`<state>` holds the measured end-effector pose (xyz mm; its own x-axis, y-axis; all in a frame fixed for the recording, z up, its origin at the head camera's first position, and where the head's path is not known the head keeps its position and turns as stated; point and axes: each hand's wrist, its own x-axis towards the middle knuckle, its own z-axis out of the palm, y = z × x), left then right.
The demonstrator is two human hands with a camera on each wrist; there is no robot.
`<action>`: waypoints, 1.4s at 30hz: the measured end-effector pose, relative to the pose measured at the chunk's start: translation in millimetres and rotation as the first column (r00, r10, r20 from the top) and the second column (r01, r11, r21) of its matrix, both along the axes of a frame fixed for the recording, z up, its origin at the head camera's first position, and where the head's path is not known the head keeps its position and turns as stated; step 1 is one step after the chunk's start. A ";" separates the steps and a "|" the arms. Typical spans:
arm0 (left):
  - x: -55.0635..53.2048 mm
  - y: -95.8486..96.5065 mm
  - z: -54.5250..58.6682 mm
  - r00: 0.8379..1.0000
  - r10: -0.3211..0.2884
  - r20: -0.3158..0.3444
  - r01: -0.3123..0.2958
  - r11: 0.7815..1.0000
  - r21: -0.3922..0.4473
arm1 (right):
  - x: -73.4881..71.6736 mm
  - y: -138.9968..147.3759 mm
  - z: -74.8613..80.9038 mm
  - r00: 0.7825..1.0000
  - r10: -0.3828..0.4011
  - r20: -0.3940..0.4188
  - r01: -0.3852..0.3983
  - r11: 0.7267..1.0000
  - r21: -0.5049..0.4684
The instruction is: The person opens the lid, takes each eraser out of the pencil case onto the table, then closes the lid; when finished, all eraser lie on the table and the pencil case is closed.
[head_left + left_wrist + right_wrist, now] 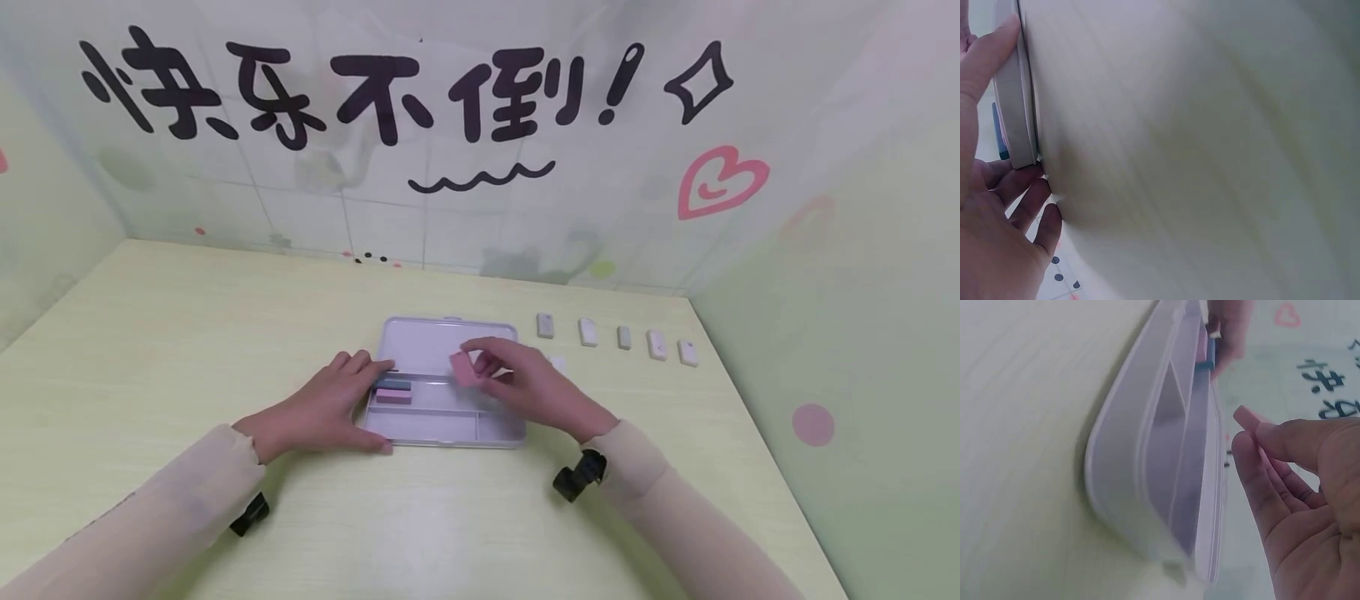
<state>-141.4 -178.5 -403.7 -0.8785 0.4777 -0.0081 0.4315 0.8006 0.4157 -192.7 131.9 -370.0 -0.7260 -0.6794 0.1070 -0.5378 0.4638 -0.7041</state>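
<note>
An open pale lilac pencil case [423, 427] lies on the table, its lid folded back away from me. My left hand [322, 408] holds the case's left end, thumb along the front side and fingers at the far side, as the left wrist view also shows. Above the case, my right hand [540, 387] pinches a pink eraser [463, 369] between thumb and fingertips; the right wrist view shows this eraser [1246, 419] clear of the case. Inside the rear compartment, at its left end, a blue eraser [393, 385] lies beside another pink eraser [393, 397].
Several small whitish and grey blocks that look like erasers [588, 332] stand in a row on the table [187, 333], right of the case. A white piece [557, 363] is partly hidden behind my right hand. Printed walls [847, 375] border the table at the back and sides.
</note>
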 end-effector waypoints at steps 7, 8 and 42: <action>0.5 -0.8 -1.4 1.000 0.004 0.000 -0.004 1.000 0.000 | -4.0 47.8 -2.7 0.985 -0.170 0.041 0.171 0.985 -0.032; 0.4 -0.8 -1.5 1.000 0.004 0.001 -0.004 1.000 0.000 | -4.7 55.0 -3.1 0.981 -0.189 0.045 0.190 0.981 -0.028; 2.3 0.4 3.2 1.000 0.014 0.024 -0.014 1.000 -0.005 | -13.0 168.7 -23.9 0.924 -0.367 0.104 0.342 0.918 0.200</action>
<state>-139.1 -178.1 -400.5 -0.8845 0.4655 -0.0320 0.4103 0.8085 0.4218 -205.7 300.6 -393.9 -0.9215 -0.3733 -0.1068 -0.2198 0.7284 -0.6489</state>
